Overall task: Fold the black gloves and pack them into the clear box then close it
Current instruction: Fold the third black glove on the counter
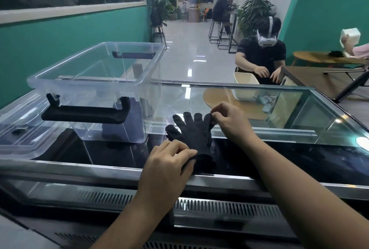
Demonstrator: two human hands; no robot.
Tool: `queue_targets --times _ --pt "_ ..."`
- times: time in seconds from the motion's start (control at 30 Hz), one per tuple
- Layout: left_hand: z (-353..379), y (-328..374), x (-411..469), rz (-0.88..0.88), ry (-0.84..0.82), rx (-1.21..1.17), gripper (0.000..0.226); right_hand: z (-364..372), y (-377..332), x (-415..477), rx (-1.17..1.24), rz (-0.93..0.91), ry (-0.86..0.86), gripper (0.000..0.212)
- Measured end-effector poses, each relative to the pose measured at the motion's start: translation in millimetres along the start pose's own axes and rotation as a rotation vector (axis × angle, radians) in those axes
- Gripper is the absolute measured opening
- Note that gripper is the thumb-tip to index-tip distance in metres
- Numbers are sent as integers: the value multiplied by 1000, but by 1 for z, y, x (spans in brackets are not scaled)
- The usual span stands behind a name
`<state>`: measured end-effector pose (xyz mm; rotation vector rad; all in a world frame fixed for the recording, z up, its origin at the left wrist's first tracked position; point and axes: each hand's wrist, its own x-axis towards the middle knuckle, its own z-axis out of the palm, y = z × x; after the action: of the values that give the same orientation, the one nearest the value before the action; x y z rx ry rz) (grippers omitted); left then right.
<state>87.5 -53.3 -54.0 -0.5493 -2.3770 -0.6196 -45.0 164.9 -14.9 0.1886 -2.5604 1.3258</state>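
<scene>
The black gloves (194, 133) lie flat on the dark glass counter top, fingers pointing away from me, seemingly stacked one on the other. My left hand (168, 160) pinches the cuff end nearest me. My right hand (229, 121) pinches the fingertip on the far right side. The clear box (95, 81) stands open to the left of the gloves, with black latch handles on its near and far ends. Its clear lid (18, 140) lies flat at the far left, partly under the box.
The counter is a glass display case with a metal front rail (79, 168) and a glass panel (279, 109) behind the gloves. Beyond it a person in a headset sits at a round table with a white tub (244, 87). A dark table stands far right.
</scene>
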Motion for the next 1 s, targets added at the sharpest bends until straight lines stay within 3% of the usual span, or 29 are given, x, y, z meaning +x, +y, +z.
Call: queue_targets --times 0.27,0.57,1.0 --pt "2 -3 -5 29 -19 -16 20 2 5 3 6 11 3 2" --pt "-4 -4 -3 9 -84 -55 18 2 11 5 15 61 14 20" --pt "-10 -1 7 -63 -157 -118 30 0 9 3 -21 67 60 23"
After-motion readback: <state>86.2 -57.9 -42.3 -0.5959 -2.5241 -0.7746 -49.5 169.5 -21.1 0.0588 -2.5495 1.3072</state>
